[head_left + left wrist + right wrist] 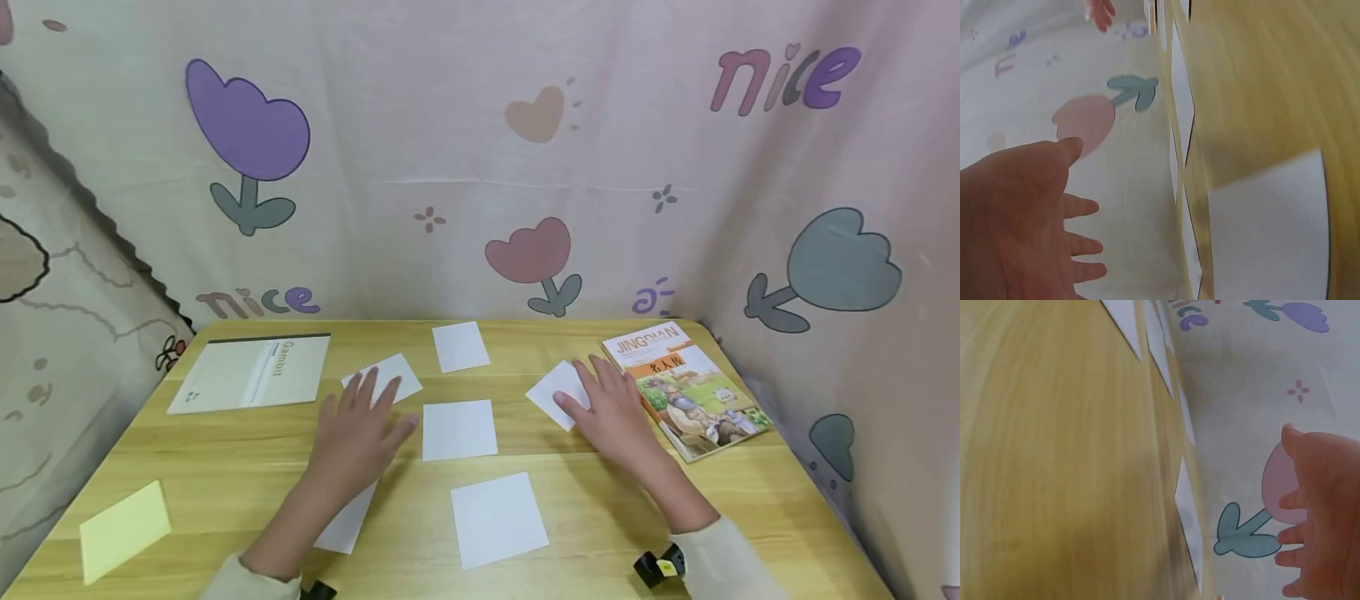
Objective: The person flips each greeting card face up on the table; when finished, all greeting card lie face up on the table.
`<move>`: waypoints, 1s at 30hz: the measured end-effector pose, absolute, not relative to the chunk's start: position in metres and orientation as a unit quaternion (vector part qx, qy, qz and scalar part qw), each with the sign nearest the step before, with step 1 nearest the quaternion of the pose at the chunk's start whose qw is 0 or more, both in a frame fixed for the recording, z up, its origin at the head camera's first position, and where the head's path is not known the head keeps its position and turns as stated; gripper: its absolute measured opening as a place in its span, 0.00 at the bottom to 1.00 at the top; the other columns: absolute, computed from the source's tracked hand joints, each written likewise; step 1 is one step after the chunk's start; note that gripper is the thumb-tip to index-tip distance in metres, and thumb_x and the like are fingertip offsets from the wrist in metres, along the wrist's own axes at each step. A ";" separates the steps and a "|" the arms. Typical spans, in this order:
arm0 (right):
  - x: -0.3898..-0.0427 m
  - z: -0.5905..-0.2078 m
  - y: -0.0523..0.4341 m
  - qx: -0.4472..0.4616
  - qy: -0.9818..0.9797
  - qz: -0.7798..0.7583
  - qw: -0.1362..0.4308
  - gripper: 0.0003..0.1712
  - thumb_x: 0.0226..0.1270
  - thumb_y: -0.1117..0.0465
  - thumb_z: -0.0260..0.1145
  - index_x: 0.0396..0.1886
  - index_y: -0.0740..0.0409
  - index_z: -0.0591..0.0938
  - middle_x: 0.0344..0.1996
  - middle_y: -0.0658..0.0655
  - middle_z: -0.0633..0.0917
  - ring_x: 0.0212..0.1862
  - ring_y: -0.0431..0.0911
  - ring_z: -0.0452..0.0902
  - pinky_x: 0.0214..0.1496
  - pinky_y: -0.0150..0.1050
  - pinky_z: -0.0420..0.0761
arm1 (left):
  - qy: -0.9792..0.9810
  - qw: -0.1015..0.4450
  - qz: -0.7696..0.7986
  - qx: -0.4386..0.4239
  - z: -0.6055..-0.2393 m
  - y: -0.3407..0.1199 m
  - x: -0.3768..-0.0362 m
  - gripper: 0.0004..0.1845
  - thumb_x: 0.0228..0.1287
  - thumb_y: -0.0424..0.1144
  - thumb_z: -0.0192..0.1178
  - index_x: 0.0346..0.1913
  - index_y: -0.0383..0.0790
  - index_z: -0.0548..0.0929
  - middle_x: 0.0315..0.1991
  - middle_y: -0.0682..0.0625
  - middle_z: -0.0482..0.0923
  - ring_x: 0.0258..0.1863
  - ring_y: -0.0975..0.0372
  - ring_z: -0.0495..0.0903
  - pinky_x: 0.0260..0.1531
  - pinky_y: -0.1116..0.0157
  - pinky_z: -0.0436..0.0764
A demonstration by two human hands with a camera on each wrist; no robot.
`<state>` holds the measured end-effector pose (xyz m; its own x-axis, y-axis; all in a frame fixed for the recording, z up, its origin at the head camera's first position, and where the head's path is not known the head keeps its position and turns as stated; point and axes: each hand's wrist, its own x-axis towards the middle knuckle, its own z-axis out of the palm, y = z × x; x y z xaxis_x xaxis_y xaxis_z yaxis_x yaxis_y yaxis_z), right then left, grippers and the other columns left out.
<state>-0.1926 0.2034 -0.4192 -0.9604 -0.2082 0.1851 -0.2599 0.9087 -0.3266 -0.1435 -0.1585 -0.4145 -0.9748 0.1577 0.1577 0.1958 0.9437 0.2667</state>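
My left hand lies flat, fingers spread, over a white paper square left of centre; my right hand lies spread on another square beside the book. I judge them light, floppy and slippery: pinch an edge.

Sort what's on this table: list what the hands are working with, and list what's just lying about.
In hand:
- left hand, flat over one white paper square
- right hand, flat on another white square
- other white squares, such as the middle one

Lying about:
- yellow sheet
- Gambit notebook
- picture book
- wooden table
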 end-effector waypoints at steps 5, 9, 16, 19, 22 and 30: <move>-0.195 -0.419 0.217 0.140 -0.968 0.205 0.042 0.45 0.65 0.28 0.46 0.73 0.50 0.61 0.71 0.62 0.59 0.73 0.60 0.49 0.71 0.61 0.44 | -0.978 0.082 -0.148 -0.125 -0.414 -0.134 -0.147 0.33 0.67 0.63 0.47 0.69 0.48 0.67 0.69 0.43 0.62 0.68 0.45 0.59 0.60 0.40 0.60; -0.205 -0.423 0.228 0.159 -0.957 0.244 0.014 0.43 0.66 0.30 0.49 0.72 0.49 0.62 0.71 0.62 0.62 0.71 0.61 0.53 0.68 0.63 0.52 | -0.966 0.098 -0.171 -0.166 -0.416 -0.110 -0.154 0.28 0.68 0.60 0.50 0.65 0.51 0.72 0.65 0.48 0.69 0.64 0.49 0.65 0.58 0.44 0.66; -0.231 -0.432 0.245 0.203 -0.927 0.316 -0.014 0.36 0.66 0.39 0.58 0.67 0.53 0.70 0.65 0.59 0.70 0.65 0.58 0.66 0.61 0.58 0.68 | -0.950 0.099 -0.206 -0.213 -0.419 -0.068 -0.175 0.21 0.68 0.56 0.51 0.59 0.55 0.77 0.58 0.57 0.76 0.57 0.57 0.73 0.52 0.52 0.72; -0.243 -0.434 0.249 0.208 -0.920 0.332 -0.015 0.33 0.67 0.43 0.61 0.65 0.55 0.72 0.63 0.59 0.73 0.62 0.57 0.70 0.58 0.55 0.72 | -0.948 0.085 -0.218 -0.213 -0.420 -0.055 -0.187 0.19 0.68 0.56 0.51 0.57 0.56 0.78 0.56 0.59 0.78 0.54 0.59 0.74 0.48 0.55 0.75; -0.253 -0.436 0.253 0.202 -0.920 0.335 -0.022 0.31 0.66 0.45 0.62 0.64 0.56 0.74 0.62 0.59 0.75 0.63 0.56 0.69 0.60 0.54 0.72 | -0.949 0.069 -0.228 -0.209 -0.420 -0.045 -0.199 0.19 0.67 0.56 0.51 0.55 0.56 0.80 0.55 0.59 0.79 0.55 0.58 0.75 0.46 0.55 0.76; -0.281 -0.438 0.261 0.222 -0.926 0.302 -0.038 0.26 0.65 0.50 0.65 0.59 0.57 0.78 0.58 0.59 0.78 0.65 0.59 0.66 0.64 0.57 0.66 | -0.949 0.017 -0.235 -0.209 -0.425 -0.024 -0.225 0.20 0.66 0.56 0.53 0.55 0.53 0.81 0.54 0.58 0.79 0.51 0.57 0.76 0.44 0.55 0.76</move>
